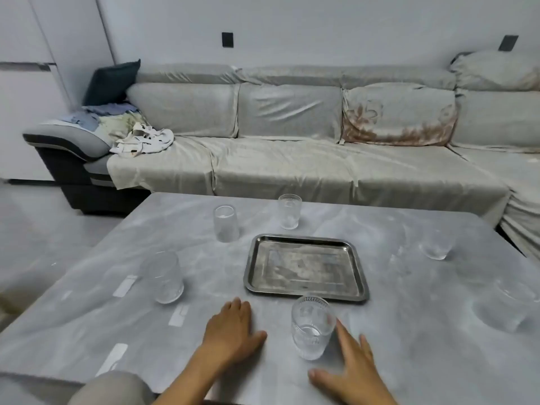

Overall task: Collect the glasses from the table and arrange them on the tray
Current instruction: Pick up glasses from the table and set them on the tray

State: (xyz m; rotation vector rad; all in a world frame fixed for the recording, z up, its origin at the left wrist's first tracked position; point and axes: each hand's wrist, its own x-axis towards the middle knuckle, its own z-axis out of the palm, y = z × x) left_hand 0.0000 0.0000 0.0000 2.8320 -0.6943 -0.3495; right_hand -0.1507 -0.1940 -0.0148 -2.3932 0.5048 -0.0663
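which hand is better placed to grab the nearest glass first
Right. The right hand lies open beside the clear patterned glass nearest the person, just in front of the empty steel tray. The left hand rests flat on the table, farther from it.

You are working in flat, cool, fairly dim indoor light with no clear source. Shadows are weak; only a soft one lies under your right hand (352, 372). The metal tray (305, 293) gives a dull sheen, no hard glare. The glass at the far right (510, 309) is smeared by blur. Straight lines bow toward the edges of your wide-angle view, and fine detail is soft throughout.
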